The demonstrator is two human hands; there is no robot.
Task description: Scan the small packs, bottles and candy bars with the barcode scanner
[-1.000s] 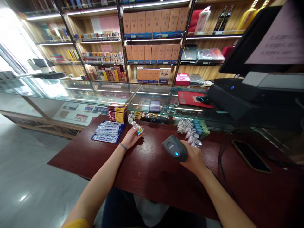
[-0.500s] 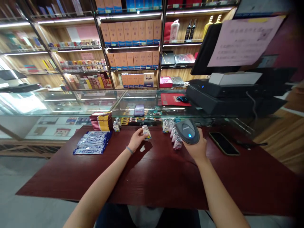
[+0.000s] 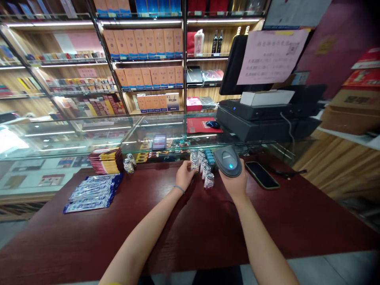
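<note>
L hand (image 3: 184, 174): fingers closed round 1 small bottle (image 3: 194, 165); how firm, can't tell (fingertips partly hidden).
R hand (image 3: 233, 183): clamped on handheld scanner (image 3: 228, 161), blue light lit, held above table (image 3: 196, 233).
Hands: well apart, bottle row (image 3: 209, 181) btwn them.
Small bottle: at L edge of the row, close beside its neighbors; base on table or just above, can't tell.
Bottle row: silver-capped, upright, runs from near L fingers toward the person; nearest one stands a bit out front.
Blue-green containers (image 3: 209, 158): behind the row, partly hidden by scanner.
Bottle step: prob. placing or squaring up 1 bottle at the row, L hand working, R hand parked w/ scanner; scan of this one done or not, can't tell.
Next at row: likely calls for a gentle L-hand release, bottle upright, w/o bumping neighbors (tightly packed, easy to topple); scanner best kept clear of row meanwhile.
Other bottles (image 3: 128, 166): pair on far L, beside stacked packs (image 3: 104, 164); prob. next reach for L hand once it's free.
Blue sachets (image 3: 90, 194): overlapping pile, front of packs, no hand near.
Phone (image 3: 263, 175): flat on table, R of R hand, screen dark.
</note>
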